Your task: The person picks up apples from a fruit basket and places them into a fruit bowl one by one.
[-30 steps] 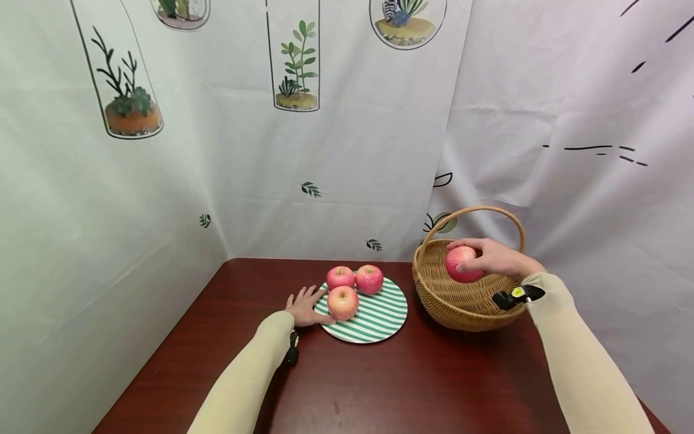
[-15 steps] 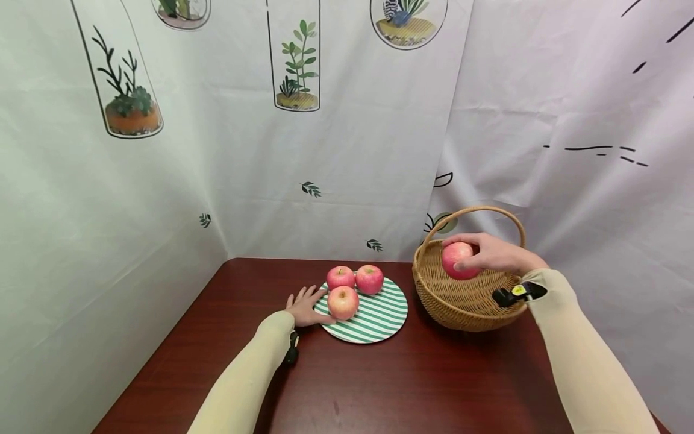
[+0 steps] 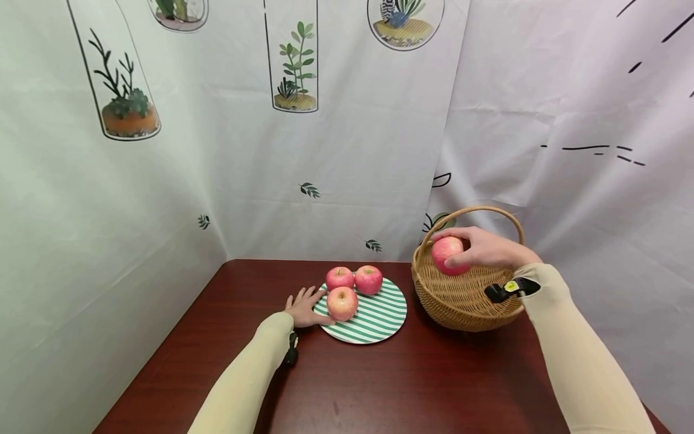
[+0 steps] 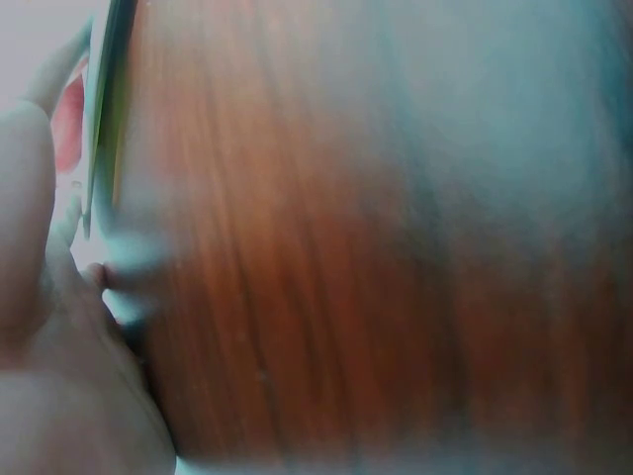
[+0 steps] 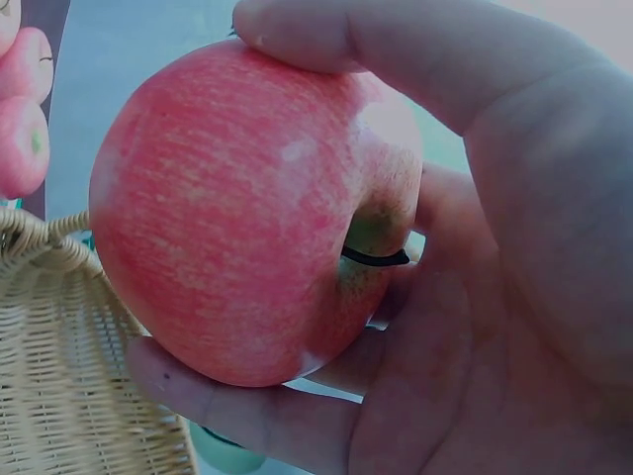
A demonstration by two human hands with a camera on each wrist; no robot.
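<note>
My right hand holds a red apple above the wicker basket, below its arched handle. In the right wrist view the thumb and fingers curl round this apple, and its dark stem faces the palm. My left hand rests at the left edge of a round green-and-white striped plate, with fingers spread. Three apples sit together on the plate: a paler one in front, closest to the left thumb, and two redder ones, left and right, behind it.
The dark red-brown table carries plate and basket side by side near its back edge. A white printed cloth hangs behind and along both sides. Each wrist wears a small black camera, such as the right one.
The right hand has moved a little left and up with the apple, still over the basket. The left hand, the plate and its apples have stayed in place.
</note>
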